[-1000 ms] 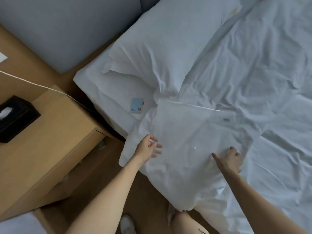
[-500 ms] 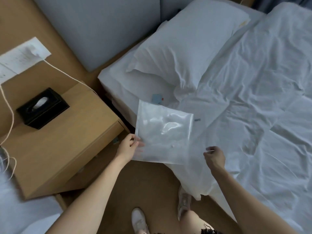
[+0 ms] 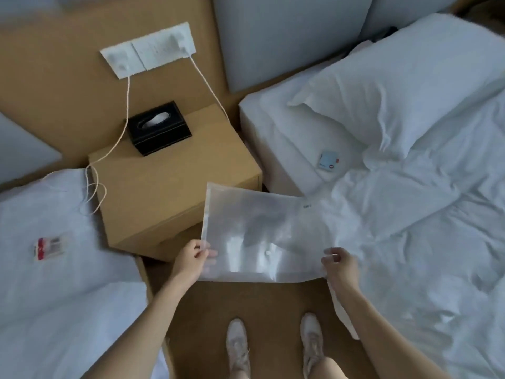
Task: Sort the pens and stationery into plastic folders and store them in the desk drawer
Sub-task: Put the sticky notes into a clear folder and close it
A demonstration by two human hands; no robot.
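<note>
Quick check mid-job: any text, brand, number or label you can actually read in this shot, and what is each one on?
None can be read.
Plastic folder, held by left hand and right hand: small dark mark near its top right corner, too small.
Blue card on the right bed: red marks, blurred.
Red-and-white packet on the left bed: print blurred.
Wall panel: faint print, unreadable.

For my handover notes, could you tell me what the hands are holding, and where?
Both hold the clear plastic folder: the left hand pinches its lower left edge, the right hand its lower right corner.
</note>
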